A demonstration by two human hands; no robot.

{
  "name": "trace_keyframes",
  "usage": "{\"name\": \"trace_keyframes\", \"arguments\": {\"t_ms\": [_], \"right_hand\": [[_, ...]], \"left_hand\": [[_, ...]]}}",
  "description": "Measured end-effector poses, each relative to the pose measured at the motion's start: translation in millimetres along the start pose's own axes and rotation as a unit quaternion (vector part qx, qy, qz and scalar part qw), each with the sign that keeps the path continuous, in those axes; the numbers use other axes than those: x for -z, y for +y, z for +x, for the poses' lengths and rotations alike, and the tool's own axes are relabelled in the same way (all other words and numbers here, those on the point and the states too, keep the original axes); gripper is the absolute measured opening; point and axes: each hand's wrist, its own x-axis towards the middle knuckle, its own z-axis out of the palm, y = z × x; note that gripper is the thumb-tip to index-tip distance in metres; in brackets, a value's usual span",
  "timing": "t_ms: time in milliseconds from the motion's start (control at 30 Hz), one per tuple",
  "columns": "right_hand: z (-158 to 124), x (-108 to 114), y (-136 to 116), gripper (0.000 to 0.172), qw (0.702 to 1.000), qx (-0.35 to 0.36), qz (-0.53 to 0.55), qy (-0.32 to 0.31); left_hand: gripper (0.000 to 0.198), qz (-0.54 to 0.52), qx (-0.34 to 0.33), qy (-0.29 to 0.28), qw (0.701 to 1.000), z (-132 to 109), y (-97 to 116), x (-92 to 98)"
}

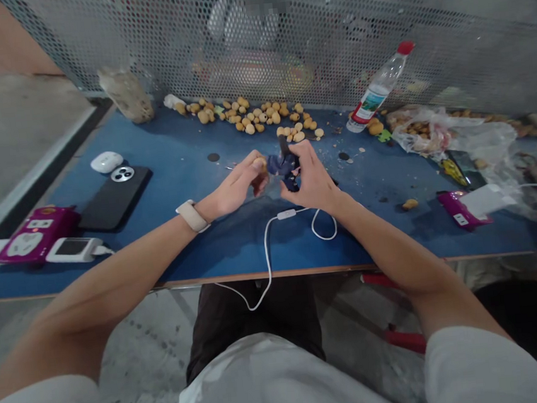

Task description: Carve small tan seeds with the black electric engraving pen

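A crumpled dark blue object (285,167) sits at the centre of the frame, just above the table, with a narrow dark stem rising from it; what it is can't be told, as the fingers cover much of it. The right hand (309,178) closes around it from the right of the frame, fingers curled over its top; the left hand (236,185) comes in from the left, narrowly pinching a small tan longan (259,164) between thumb and fingers, right beside the blue object. A cream watch strap (193,216) circles the left wrist.

Below the hands, a white cable (268,252) loops across the blue table (174,166) and drops over its front edge toward the person's lap. Just above the hands, a loose heap of longans (246,118) spreads along the back of the table, against a perforated metal screen (308,20). At upper right, a plastic bottle with a red cap (378,86) lies tilted near a clear plastic bag (452,133) holding more fruit; a magenta power socket (459,210) sits below it. At the left of the frame lie white earbuds in their case (106,161), a black phone (116,197) and a second magenta socket (37,235); a sack (128,94) leans against the screen at upper left.
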Motion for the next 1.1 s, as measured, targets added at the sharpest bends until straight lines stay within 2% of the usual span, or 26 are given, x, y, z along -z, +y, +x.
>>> {"name": "trace_keyframes", "arguments": {"t_ms": [100,200,333,467,567,700,867,967,1100], "right_hand": [[0.4,-6.8,15.0,0.088,1.000,-0.012,0.013,0.020],[3.1,-18.3,35.2,0.087,0.994,0.028,0.081,0.070],[2.4,-28.0,48.2,0.064,0.980,0.036,0.156,0.116],[0.5,-36.3,41.7,0.041,0.966,0.036,0.186,0.178],[4.5,-46.0,36.4,0.050,0.965,0.003,0.213,0.152],[9.2,-50.4,33.4,0.062,0.966,-0.028,0.229,0.116],[6.3,-45.7,23.3,0.066,0.982,-0.009,0.181,0.062],[5.5,-43.5,21.1,0.063,0.986,0.000,0.155,0.059],[3.8,-35.0,29.7,0.065,0.992,-0.008,0.101,0.070]], "left_hand": [[0.068,-0.013,-0.027,0.041,0.999,2.8,-4.6,3.1],[0.065,-0.052,-0.044,0.068,0.995,6.7,-10.5,10.2],[0.065,-0.047,-0.080,0.095,0.991,11.3,-20.8,15.2],[0.064,-0.010,-0.126,0.109,0.986,13.4,-26.6,11.1],[0.064,0.002,-0.136,0.132,0.982,14.4,-26.2,9.7],[0.062,-0.032,-0.119,0.159,0.979,16.2,-26.3,16.0],[0.062,-0.037,-0.107,0.174,0.978,18.3,-32.0,21.6],[0.061,-0.037,-0.109,0.183,0.976,17.8,-32.6,18.7],[0.059,-0.056,-0.104,0.159,0.980,14.9,-27.7,12.9]]}}
